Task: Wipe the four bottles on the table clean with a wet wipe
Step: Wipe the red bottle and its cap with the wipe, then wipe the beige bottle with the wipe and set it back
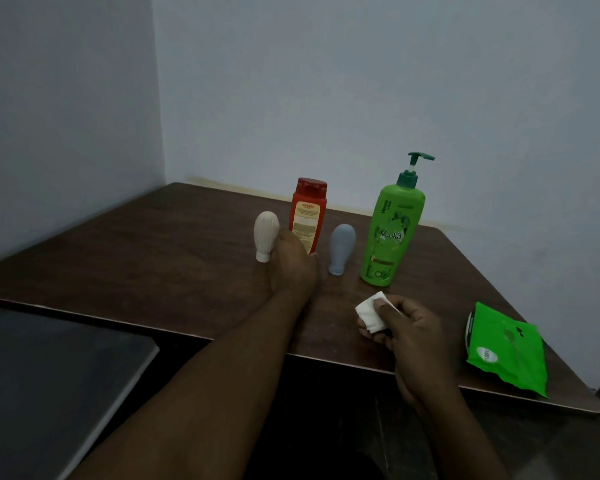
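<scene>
Now | left hand (293, 263) grips red bottle (309, 209), yellow label, toward far edge of tabletop (153, 258) | right hand (411, 332) pinches folded white wipe (369, 315), near edge

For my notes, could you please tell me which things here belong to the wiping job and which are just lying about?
Job: wipe, red bottle, white bottle, blue bottle, green bottle, wipe pack.
Lying about: grey board.

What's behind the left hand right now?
The red bottle stands upright behind the left hand; its cap and label show. The hand covers its lower part, so the base, and whether the fingers grip it, cannot be seen.
</scene>
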A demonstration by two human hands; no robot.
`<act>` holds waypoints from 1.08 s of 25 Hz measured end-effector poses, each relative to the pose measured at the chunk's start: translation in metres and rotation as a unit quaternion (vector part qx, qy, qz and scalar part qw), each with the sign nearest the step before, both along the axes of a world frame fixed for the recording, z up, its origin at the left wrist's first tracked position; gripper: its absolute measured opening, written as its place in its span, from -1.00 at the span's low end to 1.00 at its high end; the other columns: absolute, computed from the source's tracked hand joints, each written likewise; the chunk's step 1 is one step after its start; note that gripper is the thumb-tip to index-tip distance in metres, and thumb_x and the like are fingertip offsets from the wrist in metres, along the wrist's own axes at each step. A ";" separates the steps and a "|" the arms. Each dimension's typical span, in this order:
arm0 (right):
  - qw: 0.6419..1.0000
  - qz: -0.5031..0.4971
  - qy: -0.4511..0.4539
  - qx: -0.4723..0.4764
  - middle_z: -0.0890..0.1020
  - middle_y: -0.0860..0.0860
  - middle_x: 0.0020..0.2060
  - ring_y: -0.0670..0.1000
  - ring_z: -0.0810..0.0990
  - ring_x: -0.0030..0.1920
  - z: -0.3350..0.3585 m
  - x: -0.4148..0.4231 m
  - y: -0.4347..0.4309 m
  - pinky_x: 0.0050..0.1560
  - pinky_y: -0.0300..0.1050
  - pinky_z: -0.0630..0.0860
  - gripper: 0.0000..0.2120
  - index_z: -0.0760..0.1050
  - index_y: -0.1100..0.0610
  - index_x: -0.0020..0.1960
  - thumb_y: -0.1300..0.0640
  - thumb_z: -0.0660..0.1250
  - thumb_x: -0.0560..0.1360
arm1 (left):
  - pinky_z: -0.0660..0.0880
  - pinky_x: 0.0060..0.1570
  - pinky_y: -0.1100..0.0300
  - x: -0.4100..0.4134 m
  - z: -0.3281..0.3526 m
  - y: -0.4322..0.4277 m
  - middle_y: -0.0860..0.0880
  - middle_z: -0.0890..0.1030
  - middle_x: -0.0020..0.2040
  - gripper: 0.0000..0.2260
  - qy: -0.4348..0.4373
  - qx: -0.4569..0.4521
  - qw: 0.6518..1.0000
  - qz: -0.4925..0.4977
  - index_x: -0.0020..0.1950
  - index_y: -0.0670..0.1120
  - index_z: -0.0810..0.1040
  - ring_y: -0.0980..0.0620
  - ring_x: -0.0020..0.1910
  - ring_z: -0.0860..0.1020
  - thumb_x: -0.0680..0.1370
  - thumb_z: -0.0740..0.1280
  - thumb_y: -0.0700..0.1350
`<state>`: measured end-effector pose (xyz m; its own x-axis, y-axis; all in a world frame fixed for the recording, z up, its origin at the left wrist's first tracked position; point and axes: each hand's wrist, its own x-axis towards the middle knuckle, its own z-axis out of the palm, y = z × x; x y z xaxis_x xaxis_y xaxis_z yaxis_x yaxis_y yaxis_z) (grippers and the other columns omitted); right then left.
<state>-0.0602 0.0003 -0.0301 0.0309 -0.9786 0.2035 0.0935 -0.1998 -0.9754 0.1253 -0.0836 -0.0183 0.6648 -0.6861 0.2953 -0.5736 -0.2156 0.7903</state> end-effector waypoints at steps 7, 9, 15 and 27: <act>1.000 -0.002 0.002 0.004 0.71 0.21 -0.19 0.16 0.68 -0.18 -0.004 -0.001 0.002 0.00 0.22 0.62 -0.88 0.62 0.24 -0.04 0.25 0.31 0.57 | 0.60 0.25 -0.06 -0.002 -0.004 0.000 -0.15 0.59 0.35 -0.46 -0.002 0.034 0.999 0.005 0.41 -0.12 0.39 -0.18 0.34 0.59 0.52 0.54 -0.04; 1.000 -0.002 0.001 0.004 0.71 0.22 -0.18 0.16 0.68 -0.18 -0.003 -0.002 0.002 -0.01 0.20 0.62 -0.88 0.62 0.24 -0.03 0.25 0.31 0.57 | 0.60 0.25 -0.07 -0.003 -0.003 0.000 -0.15 0.59 0.35 -0.45 0.002 0.044 0.999 0.006 0.40 -0.13 0.40 -0.18 0.33 0.59 0.51 0.54 -0.02; 0.996 0.014 -0.070 0.051 0.66 0.30 -0.08 0.14 0.68 -0.18 0.006 -0.003 -0.003 -0.11 0.05 0.67 -0.84 0.54 0.31 0.09 0.24 0.28 0.59 | 0.64 0.16 -0.07 0.004 -0.010 0.021 -0.11 0.60 0.28 -0.49 0.049 -0.003 0.999 -0.013 0.32 -0.08 0.41 -0.15 0.25 0.62 0.48 0.56 0.01; 0.983 0.005 -0.162 0.086 0.65 0.26 -0.11 0.22 0.66 -0.12 0.009 -0.005 0.001 -0.06 0.12 0.65 -0.85 0.52 0.22 0.06 0.19 0.20 0.63 | 0.39 0.42 -0.28 0.077 -0.009 0.030 -0.20 0.47 0.47 0.14 0.031 0.073 0.997 0.000 0.64 0.11 -0.10 -0.30 0.48 0.40 0.34 0.65 0.04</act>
